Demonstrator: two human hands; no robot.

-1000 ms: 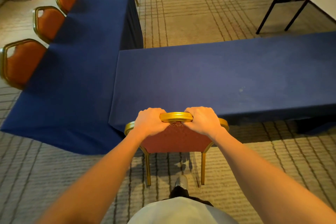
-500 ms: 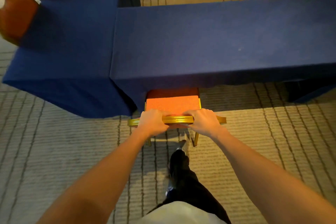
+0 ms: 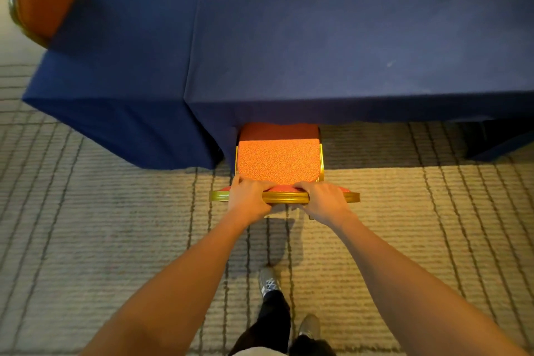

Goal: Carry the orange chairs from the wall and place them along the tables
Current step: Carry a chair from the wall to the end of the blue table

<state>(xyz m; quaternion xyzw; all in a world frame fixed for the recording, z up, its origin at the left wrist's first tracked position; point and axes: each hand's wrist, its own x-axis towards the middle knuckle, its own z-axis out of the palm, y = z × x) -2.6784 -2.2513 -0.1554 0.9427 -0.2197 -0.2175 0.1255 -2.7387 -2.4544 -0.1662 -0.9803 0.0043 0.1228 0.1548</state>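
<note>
The orange chair (image 3: 278,162) is gripped by both hands, left hand (image 3: 248,197) and right hand (image 3: 325,199), fingers curled over the backrest, so it's steered under the table (image 3: 346,52).

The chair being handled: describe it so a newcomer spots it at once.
Find the long blue-draped table ahead. At its near edge an orange chair sits, seat partly underneath. Unlike the chair at top left, the left hand and right hand grip its gold backrest.
</note>
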